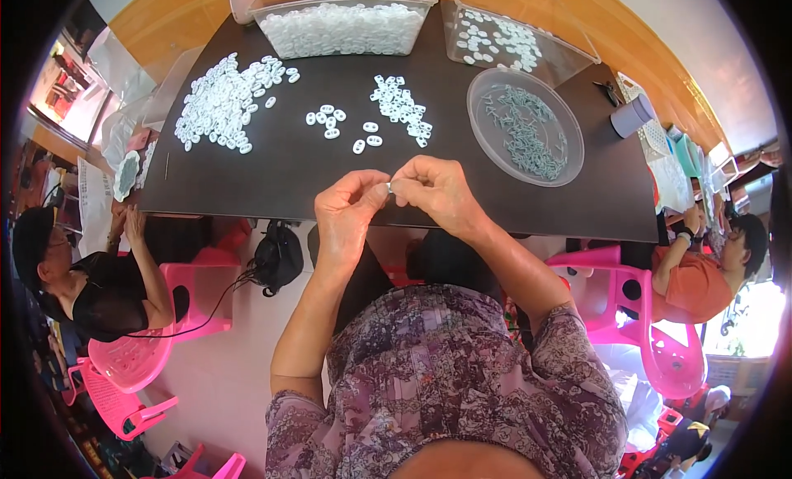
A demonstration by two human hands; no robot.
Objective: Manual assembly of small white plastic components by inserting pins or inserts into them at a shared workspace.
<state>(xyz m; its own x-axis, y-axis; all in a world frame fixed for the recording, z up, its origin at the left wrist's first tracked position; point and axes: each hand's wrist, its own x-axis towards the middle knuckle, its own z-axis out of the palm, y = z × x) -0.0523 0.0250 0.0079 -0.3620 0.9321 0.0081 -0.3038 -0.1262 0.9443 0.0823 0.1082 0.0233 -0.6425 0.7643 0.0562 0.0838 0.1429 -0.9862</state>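
Note:
Just over the near edge of the table, my left hand [346,211] and my right hand [439,192] meet fingertip to fingertip. Both are closed in a pinch on a small white plastic piece [388,188], mostly covered by the fingers. Beyond them lie a few loose white oval pieces with two holes [359,147]. A small cluster of the same ovals [332,133] sits further left. Behind is a heap of small white angular pieces [399,105]. To the right, a round clear tray [572,159] holds many slim grey-green pieces, possibly screws.
A large pile of white ovals [219,103] covers the table's left side. At the back stand a full clear bin [272,46] and another clear bin [569,51] with scattered white pieces. A grey-lidded cup [631,117] stands far right. People sit on pink chairs at both sides.

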